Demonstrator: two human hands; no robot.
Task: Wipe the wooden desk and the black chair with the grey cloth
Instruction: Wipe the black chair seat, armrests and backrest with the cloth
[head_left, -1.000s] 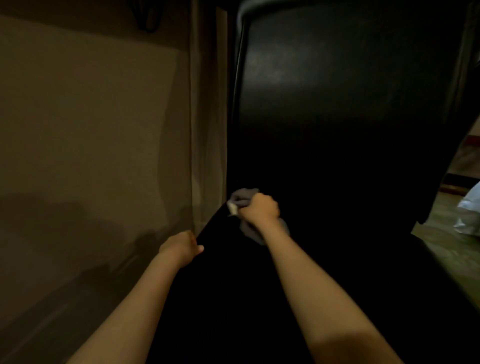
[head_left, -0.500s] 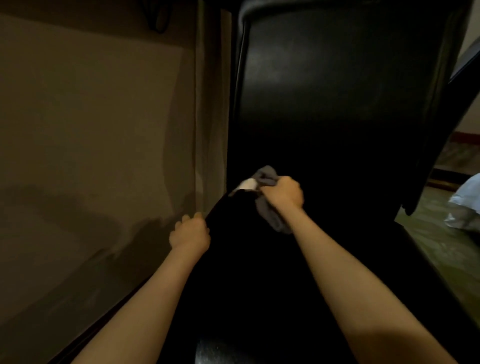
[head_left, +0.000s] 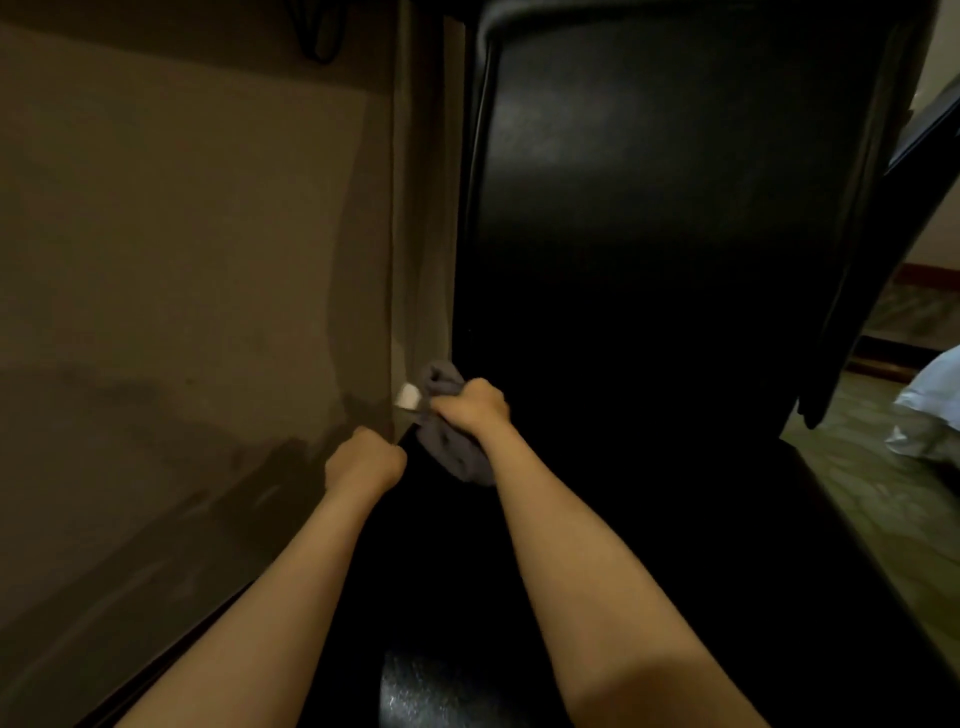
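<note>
Dim room, beige wall (head_left: 182, 260) at 9 o'clock. Black chair (head_left: 675, 208) filling 12 to 4 o'clock, backrest upright. Right hand (head_left: 470, 408) clenched round bunched grey cloth (head_left: 454, 457), pressed on chair's left edge near centre. Left hand (head_left: 363, 462) just at cloth's 8 o'clock, curled by seat rim; perhaps gripping it, cannot tell in shadow.

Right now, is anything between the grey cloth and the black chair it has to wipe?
Nothing visible. The right grip holds the grey cloth against the black chair at the seat's back left corner. The left grip holds the seat's left edge just beside it, not under the cloth.
</note>
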